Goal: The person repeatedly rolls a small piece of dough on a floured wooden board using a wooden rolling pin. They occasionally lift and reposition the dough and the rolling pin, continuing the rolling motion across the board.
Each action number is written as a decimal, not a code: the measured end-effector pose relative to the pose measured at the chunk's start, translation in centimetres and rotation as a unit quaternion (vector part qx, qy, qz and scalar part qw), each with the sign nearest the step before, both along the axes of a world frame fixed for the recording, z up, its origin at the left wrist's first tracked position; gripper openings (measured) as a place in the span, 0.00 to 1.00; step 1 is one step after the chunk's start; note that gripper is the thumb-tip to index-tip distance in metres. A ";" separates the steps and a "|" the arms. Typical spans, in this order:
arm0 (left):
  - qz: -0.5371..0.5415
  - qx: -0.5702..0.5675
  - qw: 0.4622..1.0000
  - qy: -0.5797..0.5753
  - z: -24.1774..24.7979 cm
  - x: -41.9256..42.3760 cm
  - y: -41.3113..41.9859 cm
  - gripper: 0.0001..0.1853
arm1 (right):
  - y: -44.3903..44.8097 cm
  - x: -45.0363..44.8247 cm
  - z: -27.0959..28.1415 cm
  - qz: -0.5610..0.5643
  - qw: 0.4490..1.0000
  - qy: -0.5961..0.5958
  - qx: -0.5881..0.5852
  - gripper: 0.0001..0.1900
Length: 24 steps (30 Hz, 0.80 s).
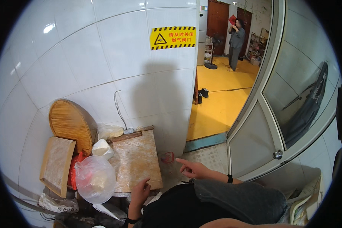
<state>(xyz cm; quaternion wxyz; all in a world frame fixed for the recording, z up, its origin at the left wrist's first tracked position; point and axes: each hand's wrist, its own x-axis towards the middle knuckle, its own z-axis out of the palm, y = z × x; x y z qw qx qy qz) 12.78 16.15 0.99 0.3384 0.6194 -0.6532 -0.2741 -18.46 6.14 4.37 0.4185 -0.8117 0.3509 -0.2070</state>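
Observation:
My left hand (141,189) is over the near right part of a floury wooden board (139,159), fingers loosely bent and apart, with nothing in it; whether it touches the board I cannot tell. To the right of the board my right hand (194,168) is raised with the index finger stretched out and the others curled, holding nothing. Just beyond that fingertip, lower down, is a clear container with a red handle (167,157). Wooden rolling pins (125,137) lie along the board's far edge. A white tub of flour (102,149) and a clear plastic bag with pale contents (95,179) adjoin the board's left side.
A round woven bamboo tray (71,125) and a wooden frame-edged tray (57,166) lean at the left. Tiled wall with a warning sign (173,38) rises ahead. At right are an open door (256,139) and a doorway; beyond it, a person (236,42) stands near a fan (211,66).

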 end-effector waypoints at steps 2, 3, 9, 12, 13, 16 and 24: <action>0.009 0.003 1.000 0.017 -0.4 0.3 0.4 0.19 | 0.1 0.5 0.4 0.011 1.000 0.012 -0.007 0.36; 0.011 -0.001 1.000 0.007 -0.5 0.5 0.6 0.19 | 0.2 0.7 0.6 0.013 1.000 0.025 0.008 0.36; 0.042 0.010 0.999 0.006 -0.9 1.6 2.0 0.20 | 0.1 2.3 1.2 0.059 0.996 0.056 0.033 0.37; 0.054 0.027 0.998 0.021 -1.0 2.1 2.6 0.19 | -0.1 2.8 1.2 0.065 0.994 0.071 0.049 0.37; 0.055 0.024 0.998 0.025 -1.1 2.2 2.7 0.19 | -0.1 3.0 1.1 0.068 0.995 0.064 0.044 0.37; 0.051 0.015 0.999 0.008 -1.3 2.5 2.8 0.20 | -0.1 3.2 0.8 0.078 0.995 0.053 0.044 0.38; 0.037 0.003 0.999 0.003 -1.2 1.9 2.7 0.22 | -0.2 3.0 0.8 0.073 0.994 0.073 0.031 0.39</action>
